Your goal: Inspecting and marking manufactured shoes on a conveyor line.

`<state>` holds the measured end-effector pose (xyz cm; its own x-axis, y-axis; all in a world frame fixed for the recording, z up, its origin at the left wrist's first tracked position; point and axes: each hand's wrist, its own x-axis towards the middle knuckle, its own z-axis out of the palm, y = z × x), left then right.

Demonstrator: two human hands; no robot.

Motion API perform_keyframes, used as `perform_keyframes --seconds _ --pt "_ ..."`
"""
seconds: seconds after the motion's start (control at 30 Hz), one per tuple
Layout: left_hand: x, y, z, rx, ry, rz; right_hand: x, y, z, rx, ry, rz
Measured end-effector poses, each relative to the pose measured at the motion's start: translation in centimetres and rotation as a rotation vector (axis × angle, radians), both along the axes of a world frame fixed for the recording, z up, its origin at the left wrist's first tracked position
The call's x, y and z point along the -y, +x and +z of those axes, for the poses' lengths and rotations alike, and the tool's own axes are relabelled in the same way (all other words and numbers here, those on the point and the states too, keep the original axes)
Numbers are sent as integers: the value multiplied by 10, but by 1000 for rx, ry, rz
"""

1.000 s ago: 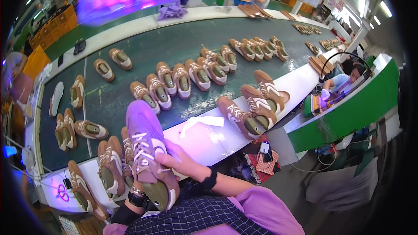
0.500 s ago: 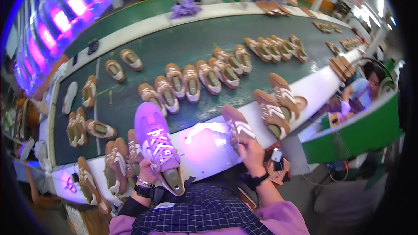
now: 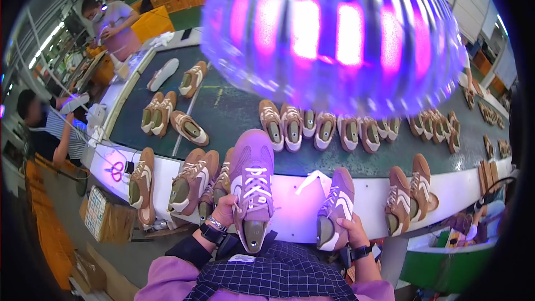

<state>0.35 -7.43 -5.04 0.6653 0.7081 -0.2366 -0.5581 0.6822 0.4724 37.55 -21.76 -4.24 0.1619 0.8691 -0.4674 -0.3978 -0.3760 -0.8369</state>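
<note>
Tan suede sneaker [image 3: 252, 187] sits gripped in the left hand [image 3: 225, 210]; right hand [image 3: 351, 231] clasps another laced sneaker [image 3: 335, 207].

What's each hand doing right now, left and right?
Left hand: closed on the laced shoe under the lamp glow.
Right hand: closed on the second shoe.

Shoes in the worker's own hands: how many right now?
2: the left hand grips the laced shoe at centre; the right hand holds the second shoe beside it.
</note>
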Motion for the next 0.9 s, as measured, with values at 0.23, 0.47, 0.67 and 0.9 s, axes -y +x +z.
perform_keyframes --seconds 0.23,0.47,0.67,0.9 --pt "8 8 16 137 -37 -133 -48 -41 53 -421 228 318" --pt "6 17 51 37 -94 31 -83 -92 53 -684 306 304" --pt "-13 29 85 74 -2 280 -108 -109 96 -513 282 39" --pt "-19 40 103 -38 96 617 -107 -111 116 -395 482 -328"
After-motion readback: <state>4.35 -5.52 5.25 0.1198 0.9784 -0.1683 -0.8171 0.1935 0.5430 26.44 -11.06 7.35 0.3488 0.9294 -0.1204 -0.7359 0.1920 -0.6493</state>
